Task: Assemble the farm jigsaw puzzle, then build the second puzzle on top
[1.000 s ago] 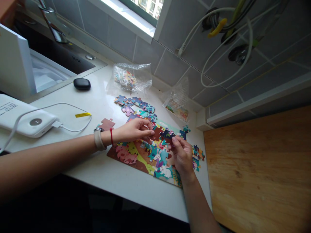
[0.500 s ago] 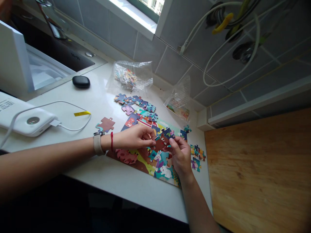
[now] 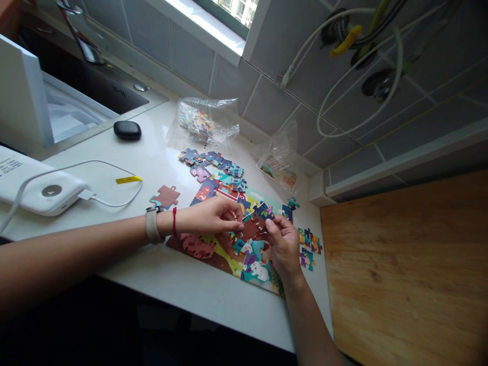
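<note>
A colourful jigsaw picture [image 3: 229, 264] with animals lies on the white counter. Over its middle, my left hand [image 3: 221, 214] has its fingers curled beside a brown patch of pieces [image 3: 250, 226]. My right hand [image 3: 284, 241] pinches a dark blue and brown puzzle piece [image 3: 263, 212] between thumb and forefinger, from the right. The left fingertips are at this piece's left side; whether they grip it is hidden. Loose pieces [image 3: 200, 174] are heaped along the picture's upper left edge, and others [image 3: 307, 258] lie to its right.
A reddish piece [image 3: 166, 195] lies left of the picture. Behind are a plastic bag of pieces [image 3: 202, 122] and another clear bag [image 3: 280, 162]. At left are a black case [image 3: 127, 130], a white power bank [image 3: 46, 188] and its cable. A wooden board [image 3: 404, 264] stands right.
Both hands stay nearly where they were over the picture. The view has shifted very slightly; nothing else has visibly moved.
</note>
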A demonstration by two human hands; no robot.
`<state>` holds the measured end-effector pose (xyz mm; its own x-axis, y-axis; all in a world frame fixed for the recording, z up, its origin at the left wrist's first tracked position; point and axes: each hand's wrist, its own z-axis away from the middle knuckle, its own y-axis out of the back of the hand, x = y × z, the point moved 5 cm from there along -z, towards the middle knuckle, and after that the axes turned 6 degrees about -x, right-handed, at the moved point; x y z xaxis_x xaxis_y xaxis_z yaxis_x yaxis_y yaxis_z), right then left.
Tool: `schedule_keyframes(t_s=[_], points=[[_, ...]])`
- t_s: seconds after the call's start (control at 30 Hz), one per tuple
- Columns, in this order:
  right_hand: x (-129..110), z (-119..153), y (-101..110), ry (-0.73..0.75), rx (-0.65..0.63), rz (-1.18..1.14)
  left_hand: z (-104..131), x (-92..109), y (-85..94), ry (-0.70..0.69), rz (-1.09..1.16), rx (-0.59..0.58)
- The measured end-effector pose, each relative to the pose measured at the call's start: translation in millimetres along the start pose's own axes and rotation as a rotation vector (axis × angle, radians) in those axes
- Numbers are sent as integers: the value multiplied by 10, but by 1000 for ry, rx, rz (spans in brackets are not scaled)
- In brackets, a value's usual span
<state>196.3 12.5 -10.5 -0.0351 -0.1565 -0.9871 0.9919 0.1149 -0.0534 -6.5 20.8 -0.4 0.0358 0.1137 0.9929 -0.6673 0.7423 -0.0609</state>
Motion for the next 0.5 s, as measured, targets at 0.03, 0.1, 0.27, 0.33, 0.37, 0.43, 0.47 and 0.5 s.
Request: schedule_keyframes(t_s=[0.03,0.1,0.27,0.33,0.37,0.43,0.47,0.5], points=[[3,3,4,0,5,-4,0,1,1,-3,-5,0],[17,7,12,3,7,-12,-2,-9,-3,2,-3,-13],[71,6,44,13,-17,7,-5,-42,-13,33,2,-45],[75,5,47,10,-20,21,-4,-32,5,23,-38,-15],[70,5,42,8,-22,23,-4,-22,16,10,-70,1],[50,6,23,5,-29,16,-7,-1,39,-22,-156,33],[40,7,10,3,-34,10,-9,5,48,-37,-202,44],[30,9,-1,1,-38,5,-12,5,55,-47,-239,51]])
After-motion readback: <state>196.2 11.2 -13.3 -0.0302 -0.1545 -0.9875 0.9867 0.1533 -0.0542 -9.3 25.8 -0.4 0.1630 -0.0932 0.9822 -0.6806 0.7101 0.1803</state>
